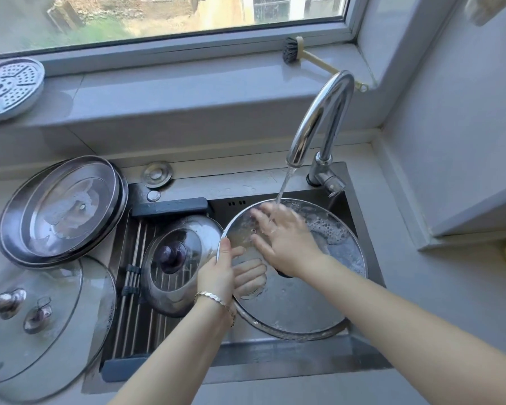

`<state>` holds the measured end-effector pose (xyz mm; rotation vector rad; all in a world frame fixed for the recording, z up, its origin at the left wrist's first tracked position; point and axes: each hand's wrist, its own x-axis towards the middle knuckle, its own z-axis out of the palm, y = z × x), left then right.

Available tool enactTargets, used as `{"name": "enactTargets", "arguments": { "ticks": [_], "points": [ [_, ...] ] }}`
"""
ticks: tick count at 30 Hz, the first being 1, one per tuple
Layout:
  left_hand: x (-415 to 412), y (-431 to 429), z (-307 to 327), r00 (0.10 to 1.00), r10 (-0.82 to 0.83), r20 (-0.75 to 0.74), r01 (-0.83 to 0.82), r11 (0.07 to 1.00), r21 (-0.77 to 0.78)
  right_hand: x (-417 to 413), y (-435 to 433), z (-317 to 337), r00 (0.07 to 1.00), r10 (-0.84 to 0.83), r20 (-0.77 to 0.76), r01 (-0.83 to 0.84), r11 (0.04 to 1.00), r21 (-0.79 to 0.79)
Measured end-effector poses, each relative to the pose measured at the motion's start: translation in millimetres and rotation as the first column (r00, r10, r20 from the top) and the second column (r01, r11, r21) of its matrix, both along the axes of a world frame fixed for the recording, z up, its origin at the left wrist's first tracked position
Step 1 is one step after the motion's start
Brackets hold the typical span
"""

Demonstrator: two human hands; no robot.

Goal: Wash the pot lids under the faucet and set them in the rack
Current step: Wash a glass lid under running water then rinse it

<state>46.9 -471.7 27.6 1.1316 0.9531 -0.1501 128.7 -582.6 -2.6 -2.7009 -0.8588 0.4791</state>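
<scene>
The big glass lid (298,305) sits tilted over the sink (275,358), its far edge raised toward the faucet (322,112) so the running water (285,185) lands high on it and can sheet down across the glass. The left hand (219,273) grips the lid's left rim, thumb on top and fingers curled underneath, where they show through the glass; that hold likely props the lid at its slant and steadies it against the rubbing. The right hand (281,244) lies flat and spread on the upper surface, right under the stream, grasping nothing, placed to wipe where the water hits. Foam (327,229) clings to the lid's far right part, so the rinse looks unfinished. Just left of it, a smaller lid (176,264) with a dark knob leans in the rack (135,317) that spans the sink's left side, close enough for a short hand-off. More lids wait on the counter: a stacked pair (62,211) behind and glass ones (41,325) in front, probably not yet washed.
</scene>
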Motion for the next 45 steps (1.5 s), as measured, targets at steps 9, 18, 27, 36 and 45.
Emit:
{"name": "enactTargets", "arguments": {
  "ticks": [9,18,27,36,45],
  "points": [
    [5,3,12,0.999,0.043,0.012,-0.044,0.988,0.147,0,-3,4,0.994,-0.103,-0.023,0.105,0.983,0.15],
    [19,5,42,0.95,-0.311,-0.012,0.161,0.459,0.874,-24,-34,-34,0.79,-0.501,-0.354,0.512,0.856,-0.07],
    [12,9,44,0.989,-0.06,0.133,-0.036,0.783,0.62,-55,10,-6,0.851,-0.289,-0.438,0.457,0.819,0.347],
    [2,-6,29,0.988,0.088,0.125,-0.123,0.945,0.302,-25,39,8,0.968,-0.239,0.075,0.156,0.81,0.566],
    [3,-7,28,0.985,0.112,0.134,-0.133,0.978,0.161,0,13,-5,0.972,-0.055,0.227,-0.049,0.902,0.43]
  ]
}}
